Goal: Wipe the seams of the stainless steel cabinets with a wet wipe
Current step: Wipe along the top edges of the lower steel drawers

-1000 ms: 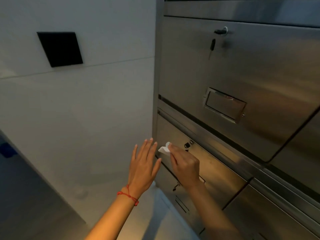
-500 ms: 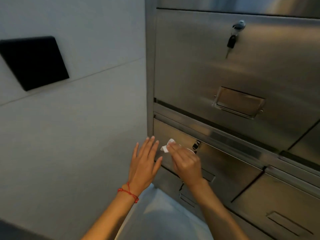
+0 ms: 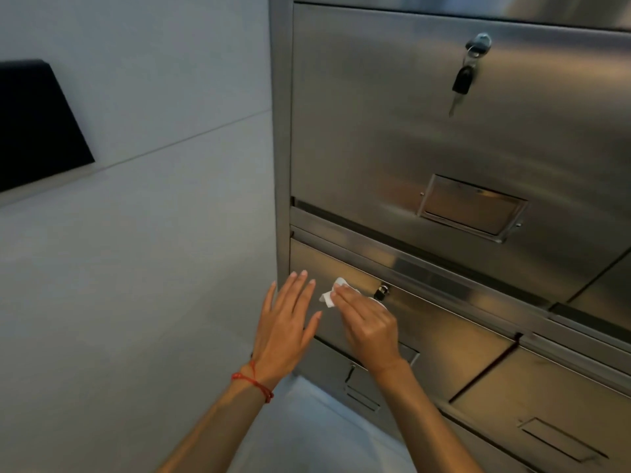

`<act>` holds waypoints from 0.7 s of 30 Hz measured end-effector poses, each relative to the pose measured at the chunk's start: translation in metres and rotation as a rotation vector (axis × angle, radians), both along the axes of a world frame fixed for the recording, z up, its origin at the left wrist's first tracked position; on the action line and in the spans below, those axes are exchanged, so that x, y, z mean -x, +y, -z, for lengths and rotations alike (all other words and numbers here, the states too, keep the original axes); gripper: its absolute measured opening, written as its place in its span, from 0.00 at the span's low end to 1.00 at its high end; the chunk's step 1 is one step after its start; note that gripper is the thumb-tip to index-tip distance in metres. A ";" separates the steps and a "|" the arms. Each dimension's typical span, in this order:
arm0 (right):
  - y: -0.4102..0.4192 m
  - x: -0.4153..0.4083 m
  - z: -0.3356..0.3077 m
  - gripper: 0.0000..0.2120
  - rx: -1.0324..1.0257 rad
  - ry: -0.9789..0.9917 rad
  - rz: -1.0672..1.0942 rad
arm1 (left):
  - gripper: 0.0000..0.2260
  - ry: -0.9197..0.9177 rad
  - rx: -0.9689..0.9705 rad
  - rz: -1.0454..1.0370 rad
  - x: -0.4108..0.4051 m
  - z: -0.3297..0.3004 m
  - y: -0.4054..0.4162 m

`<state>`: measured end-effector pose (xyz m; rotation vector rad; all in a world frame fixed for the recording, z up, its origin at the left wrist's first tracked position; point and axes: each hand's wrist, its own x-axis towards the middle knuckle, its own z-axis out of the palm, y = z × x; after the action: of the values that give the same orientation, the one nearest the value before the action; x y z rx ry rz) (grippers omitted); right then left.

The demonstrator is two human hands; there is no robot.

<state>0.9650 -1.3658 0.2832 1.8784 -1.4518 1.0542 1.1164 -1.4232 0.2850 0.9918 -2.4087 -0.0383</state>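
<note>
While the left hand (image 3: 286,331) spreads flat, the right hand (image 3: 367,324) pinches the wipe (image 3: 330,295).

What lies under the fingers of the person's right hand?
A crumpled white wet wipe sticks out beyond the right hand, pressed on the stainless steel cabinet drawer front. The rest of the wipe and the steel beneath are covered.

Grey wall (image 3: 143,233), black panel (image 3: 34,124)

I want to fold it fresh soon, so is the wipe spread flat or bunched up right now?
Bunched up. The wipe shows as a crumpled white wad poking out under the fingertips of the right hand.
</note>
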 end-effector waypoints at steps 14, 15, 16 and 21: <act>-0.030 0.022 0.012 0.10 0.009 -0.112 -0.077 | 0.20 0.127 0.208 0.113 0.034 0.001 -0.032; -0.031 0.023 0.013 0.09 0.007 -0.118 -0.077 | 0.16 0.150 0.215 0.139 0.035 0.002 -0.035; -0.032 0.024 0.013 0.09 0.002 -0.120 -0.075 | 0.14 0.166 0.215 0.161 0.037 0.003 -0.039; -0.039 0.024 0.014 0.10 -0.018 -0.122 -0.017 | 0.17 0.187 0.183 0.245 0.041 0.009 -0.057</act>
<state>0.9407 -1.4047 0.2688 1.8705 -1.5201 1.1858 1.0752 -1.4806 0.2762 0.5809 -2.3003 0.0018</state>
